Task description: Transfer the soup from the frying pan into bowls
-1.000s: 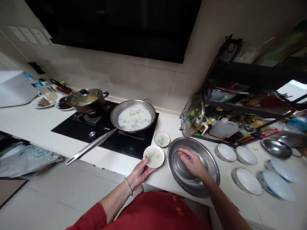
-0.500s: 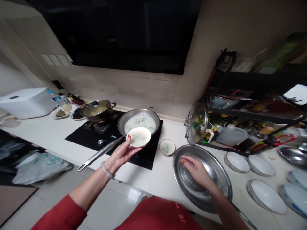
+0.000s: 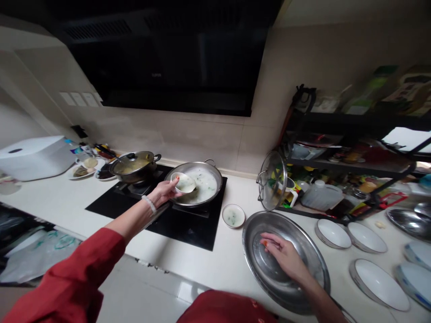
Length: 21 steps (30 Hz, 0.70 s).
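My left hand [image 3: 164,192] grips the rim of a small white bowl [image 3: 185,183] over the wok [image 3: 218,177]. The bowl tilts toward the wok and pale liquid with green bits shows in it. Thin white porridge or soup [image 3: 204,181] with green flecks fills the wok, whose long handle passes under my left wrist. My right hand [image 3: 284,258] hovers over a wide steel basin [image 3: 252,269], fingers stretched out and holding nothing. Between wok and basin a small bowl [image 3: 233,216] with the same pale liquid stands on the counter.
A lidded pot [image 3: 133,168] sits on the hob's left burner. The glass lid [image 3: 272,180] leans against the rack [image 3: 350,166] of jars and bottles. Several white bowls [image 3: 379,283] stand at the right. Plates of food [image 3: 81,172] and a white box [image 3: 37,157] are at the left.
My left hand has carried the bowl left and down toward the wok's near left side, tipping it further. My right hand stays over the basin. The view has shifted slightly.
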Motion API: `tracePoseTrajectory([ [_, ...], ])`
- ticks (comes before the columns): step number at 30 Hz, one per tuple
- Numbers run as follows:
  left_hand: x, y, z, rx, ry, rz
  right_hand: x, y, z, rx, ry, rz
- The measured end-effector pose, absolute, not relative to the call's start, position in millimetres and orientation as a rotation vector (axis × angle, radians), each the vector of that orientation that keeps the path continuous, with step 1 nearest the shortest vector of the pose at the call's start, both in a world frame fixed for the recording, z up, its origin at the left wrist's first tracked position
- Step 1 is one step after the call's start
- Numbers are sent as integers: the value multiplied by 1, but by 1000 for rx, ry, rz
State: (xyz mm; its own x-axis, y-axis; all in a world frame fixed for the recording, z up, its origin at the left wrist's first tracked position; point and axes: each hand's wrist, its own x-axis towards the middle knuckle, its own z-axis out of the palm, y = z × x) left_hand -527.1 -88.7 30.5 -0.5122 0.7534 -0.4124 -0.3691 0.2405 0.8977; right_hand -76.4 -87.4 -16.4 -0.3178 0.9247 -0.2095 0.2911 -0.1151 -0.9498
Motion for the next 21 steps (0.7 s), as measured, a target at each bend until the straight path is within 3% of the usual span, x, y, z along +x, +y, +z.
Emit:
tracePoseTrajectory([
  [9,-531,-74,52,1758,2410,930,-70,-92,-29,-1365,-1547,1504],
  [15,-511,-83,55,2473,2174,605,-68,-95,-32,-1363,-1544,1508],
  [21,-495,-94,63,2653,2091,356,-65,-99,-33,-1367,-1558,1498],
])
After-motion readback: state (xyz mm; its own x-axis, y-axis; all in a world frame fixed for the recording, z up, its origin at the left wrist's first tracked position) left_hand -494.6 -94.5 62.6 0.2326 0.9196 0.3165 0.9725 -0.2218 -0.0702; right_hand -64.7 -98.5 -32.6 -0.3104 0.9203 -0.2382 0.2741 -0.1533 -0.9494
